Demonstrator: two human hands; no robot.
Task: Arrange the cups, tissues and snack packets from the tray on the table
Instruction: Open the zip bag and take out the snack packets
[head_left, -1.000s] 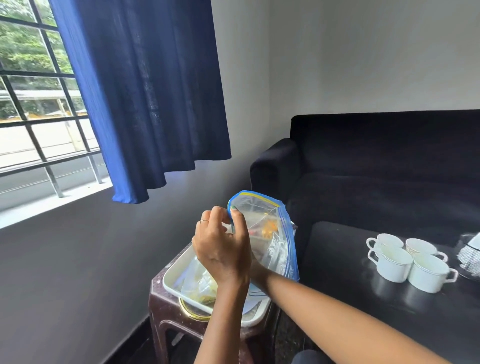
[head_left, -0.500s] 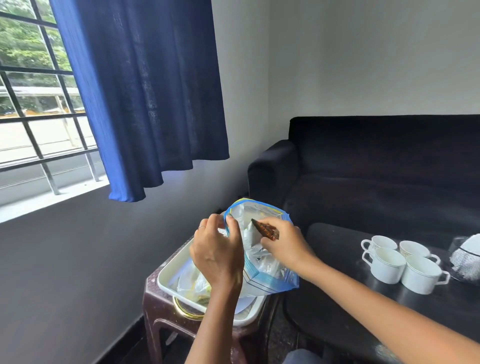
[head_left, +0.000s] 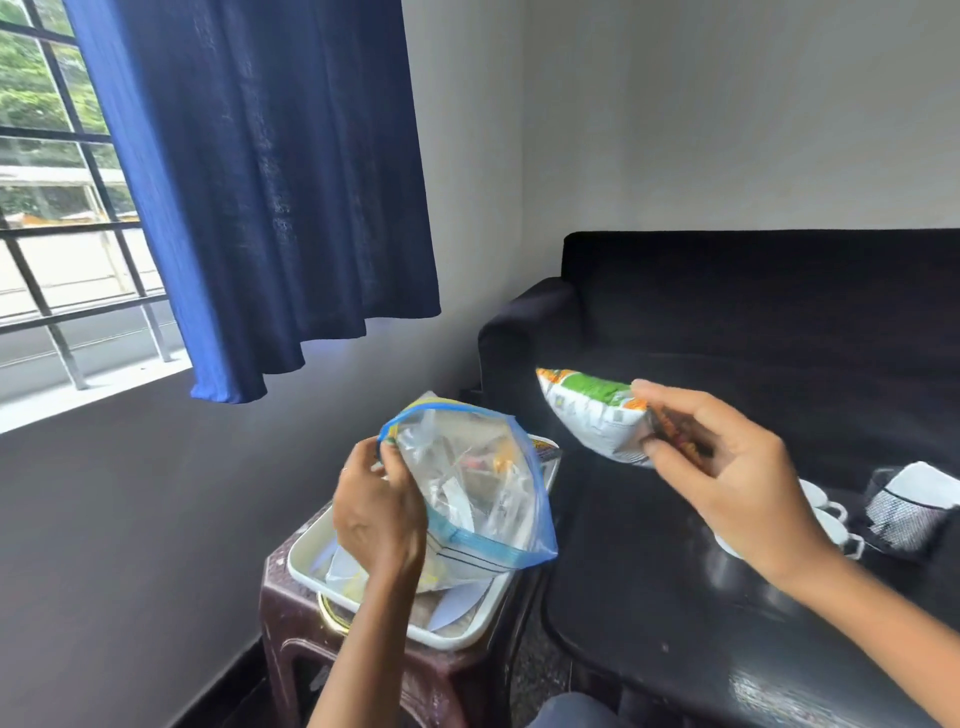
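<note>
Packet (head_left: 592, 415), white with a green and orange end, was the thing in hand: in the head view, the only one, the right hand (head_left: 727, 467) pinched its near end between thumb and curled fingers, so that it stuck out beyond and to the left of the grip, in the air above the table (head_left: 649, 613) and clear of the bag (head_left: 467, 483). Something dark and reddish showed inside the same grip; I could not tell what. The left hand (head_left: 376, 512) gripped the bag's rim at its left side, fingers curled over the edge, and held its mouth open above the tray (head_left: 441, 636), which sat on a stool (head_left: 291, 623) just under that grip.

By my judgement the step was unloading snack packets from the bag. Next the packet would need carrying right and down onto bare table, short of the cups (head_left: 831, 519), while the left hand kept the bag open for another reach.

Counted: one packet out, more inside the bag but too jumbled to number; one bag; one tray; the cups mostly hidden behind the right hand, so no sure count; one mesh holder (head_left: 904, 514) with something white in it, beyond the cups.
</note>
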